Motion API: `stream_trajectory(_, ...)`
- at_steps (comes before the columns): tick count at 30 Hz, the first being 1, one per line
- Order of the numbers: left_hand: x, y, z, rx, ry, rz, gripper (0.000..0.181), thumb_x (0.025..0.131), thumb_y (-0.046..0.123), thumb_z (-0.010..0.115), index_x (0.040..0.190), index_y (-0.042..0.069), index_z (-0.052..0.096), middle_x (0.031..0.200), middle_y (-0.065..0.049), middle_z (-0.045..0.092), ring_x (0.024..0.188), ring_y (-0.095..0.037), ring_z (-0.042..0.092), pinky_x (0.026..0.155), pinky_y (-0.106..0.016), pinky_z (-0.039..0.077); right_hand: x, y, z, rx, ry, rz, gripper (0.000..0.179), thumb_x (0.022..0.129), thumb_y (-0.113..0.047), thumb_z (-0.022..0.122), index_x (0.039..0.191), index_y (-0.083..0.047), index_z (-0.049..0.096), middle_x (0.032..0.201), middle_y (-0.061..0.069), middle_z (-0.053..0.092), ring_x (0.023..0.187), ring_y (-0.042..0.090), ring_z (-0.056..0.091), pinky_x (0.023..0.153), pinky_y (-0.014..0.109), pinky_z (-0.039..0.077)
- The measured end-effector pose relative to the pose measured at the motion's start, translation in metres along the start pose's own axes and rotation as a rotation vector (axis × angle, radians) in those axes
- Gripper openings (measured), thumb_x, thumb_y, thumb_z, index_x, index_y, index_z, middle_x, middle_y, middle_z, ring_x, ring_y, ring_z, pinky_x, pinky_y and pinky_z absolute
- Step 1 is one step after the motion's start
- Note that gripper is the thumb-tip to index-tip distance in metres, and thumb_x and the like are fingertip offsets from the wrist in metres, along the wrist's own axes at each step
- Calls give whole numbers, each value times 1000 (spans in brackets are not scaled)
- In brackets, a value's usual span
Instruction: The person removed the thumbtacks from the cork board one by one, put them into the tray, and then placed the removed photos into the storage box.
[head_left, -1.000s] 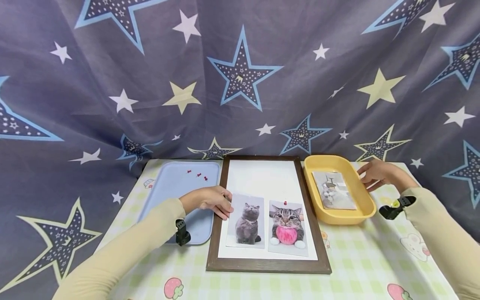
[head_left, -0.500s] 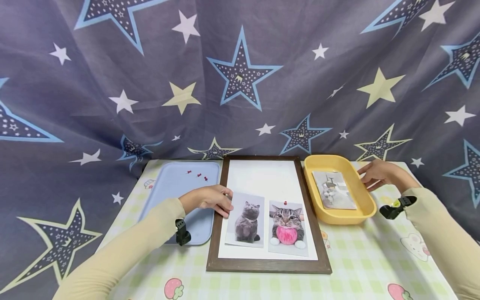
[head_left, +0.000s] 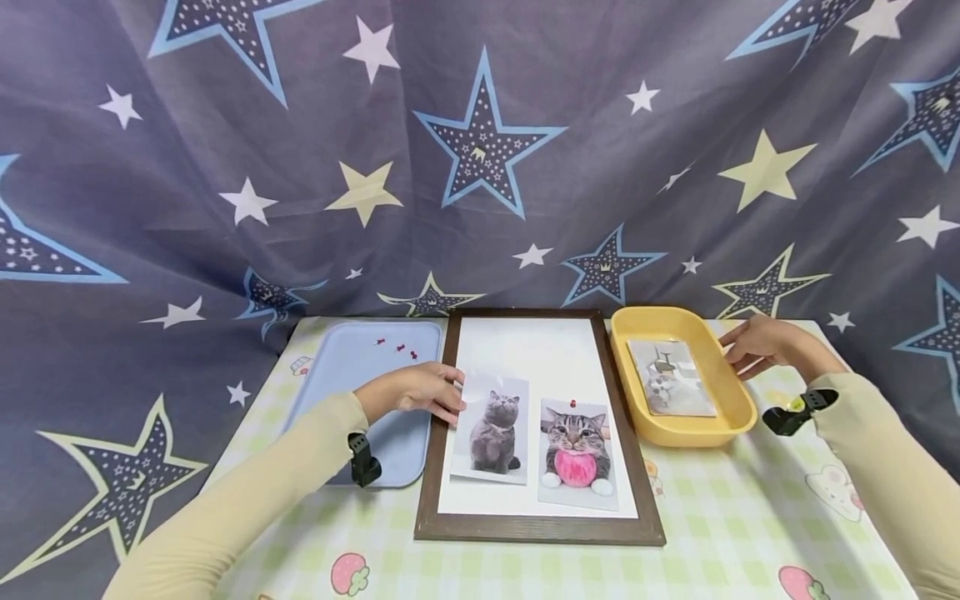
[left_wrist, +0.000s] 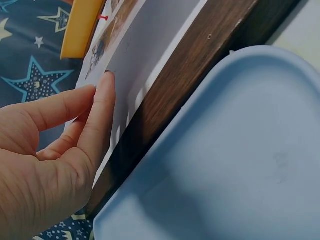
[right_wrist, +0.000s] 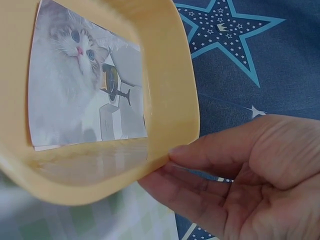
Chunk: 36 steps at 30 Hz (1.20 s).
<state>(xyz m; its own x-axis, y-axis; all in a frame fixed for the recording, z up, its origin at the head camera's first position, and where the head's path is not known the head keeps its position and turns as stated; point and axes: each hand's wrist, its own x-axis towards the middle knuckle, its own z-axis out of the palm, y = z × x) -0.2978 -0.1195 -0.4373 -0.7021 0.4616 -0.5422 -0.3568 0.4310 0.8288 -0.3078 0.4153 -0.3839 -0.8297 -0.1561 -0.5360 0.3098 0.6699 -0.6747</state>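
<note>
Left hand [head_left: 423, 390] pinches a glossy paper grey-cat photo [head_left: 495, 433], no pin showing, over a brown-framed white board [head_left: 525, 350], lower centre. Right hand [head_left: 772, 345] pinches a yellow plastic basin [head_left: 678, 431], right; a white-cat photo [head_left: 672, 379] remains inside. Tabby-cat photo [head_left: 577, 467] already pinned; three red pushpins [head_left: 401, 347] left, pale-blue plastic tray [head_left: 348, 375], left.

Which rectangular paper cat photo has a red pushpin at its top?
The striped tabby photo, at right on the framed white board: a red pushpin sits at its top edge. The grey cat photo and the white cat photo show none.
</note>
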Motion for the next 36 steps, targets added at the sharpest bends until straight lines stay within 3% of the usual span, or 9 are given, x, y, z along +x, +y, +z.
stream_trajectory(14,-1,31,-2,60,-24,4,52,95,-9,60,142,-6,39,107,-15,58,88,-21,66,90,-36,63,0,-1,-3,-14,-2,30,62,95,4,58,144,26,28,86,1,72,80,14,70,82,40,65)
stream_trajectory(21,-4,62,6,84,-29,18,55,94,-12,59,144,-8,37,102,-12,58,86,-19,65,94,-38,62,1,1,-3,-13,-4,10,62,95,3,59,144,25,29,90,2,74,83,15,72,83,41,65)
stream_trajectory(24,-6,78,12,103,-30,20,58,95,-12,59,147,-6,36,123,-22,57,95,-22,64,96,-38,61,1,2,-4,-13,-1,-4,62,94,4,60,143,26,30,93,3,75,82,17,72,83,42,65)
stream_trajectory(28,-8,99,17,131,-27,35,61,95,-12,58,151,-4,35,150,-32,40,106,-27,62,96,-38,61,2,3,-3,-17,1,-4,61,94,4,59,143,26,31,92,2,75,82,17,71,83,41,65)
stream_trajectory(32,-8,117,24,156,-28,60,61,96,-11,58,152,-3,35,146,-30,44,104,-26,62,96,-37,61,2,1,-2,-15,2,-7,62,93,4,60,142,27,31,93,4,75,81,16,71,83,41,65)
stream_trajectory(36,-6,131,31,167,-36,84,65,96,-11,57,155,-2,31,144,-28,44,117,-31,59,97,-36,60,1,0,-1,-15,9,-10,62,92,5,60,142,27,31,93,5,75,81,16,71,82,41,65)
